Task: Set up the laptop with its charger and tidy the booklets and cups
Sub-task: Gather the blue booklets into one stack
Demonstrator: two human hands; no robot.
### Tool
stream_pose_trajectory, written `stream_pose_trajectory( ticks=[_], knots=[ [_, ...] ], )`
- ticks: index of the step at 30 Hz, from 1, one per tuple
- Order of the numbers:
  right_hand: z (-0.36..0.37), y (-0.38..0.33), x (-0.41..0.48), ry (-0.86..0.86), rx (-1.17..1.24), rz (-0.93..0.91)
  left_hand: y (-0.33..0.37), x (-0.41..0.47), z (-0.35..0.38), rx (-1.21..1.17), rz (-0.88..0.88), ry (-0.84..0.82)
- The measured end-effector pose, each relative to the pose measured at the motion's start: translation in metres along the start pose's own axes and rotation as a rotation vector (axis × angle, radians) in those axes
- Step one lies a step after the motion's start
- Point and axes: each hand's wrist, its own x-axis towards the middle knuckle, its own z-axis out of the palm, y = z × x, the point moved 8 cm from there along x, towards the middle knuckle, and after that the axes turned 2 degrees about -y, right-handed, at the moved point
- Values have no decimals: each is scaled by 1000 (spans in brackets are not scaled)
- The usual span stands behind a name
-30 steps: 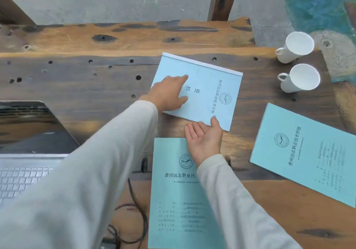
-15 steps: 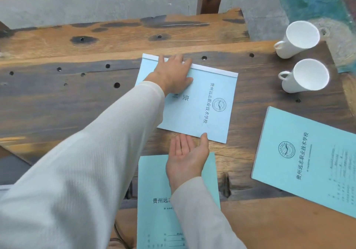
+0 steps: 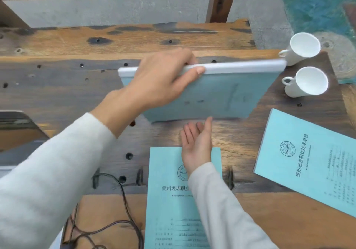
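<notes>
Grips the far edge of a blurred blue booklet (image 3: 221, 94) with the left hand (image 3: 161, 83), tilting it up off the wooden table (image 3: 57, 94), with its near edge apparently down. Holds the right hand (image 3: 196, 144) open, palm up, just before that edge, above a second booklet (image 3: 167, 200). To the right, a third booklet (image 3: 308, 162); beyond it, a white cup (image 3: 302, 48) and a second cup (image 3: 308, 81).

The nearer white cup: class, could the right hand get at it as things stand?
Probably yes: the right hand is open and empty, with bare table between it and the nearer white cup, though the lifted booklet hangs close.
</notes>
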Motion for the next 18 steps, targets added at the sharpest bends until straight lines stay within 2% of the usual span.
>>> stream_pose_trajectory(
  ticks=[2,5,8,10,13,18],
  knots=[
    [4,-7,-6,-108,-73,-68,-11,-31,-17,-265,-166,88],
    [3,-20,-26,-295,-118,-186,-40,-93,-8,-625,-574,245],
    [-28,-43,-48,-253,-385,-369,-57,-156,18,-920,-847,405],
    [-56,-53,-60,-187,-593,-446,-54,-190,39,-980,-914,348],
    [-97,-54,-75,-83,-745,-411,-39,-242,78,-991,-1039,171],
    [-158,-37,-92,4,-983,-363,-22,-309,111,-777,-1145,-51]
  ],
)
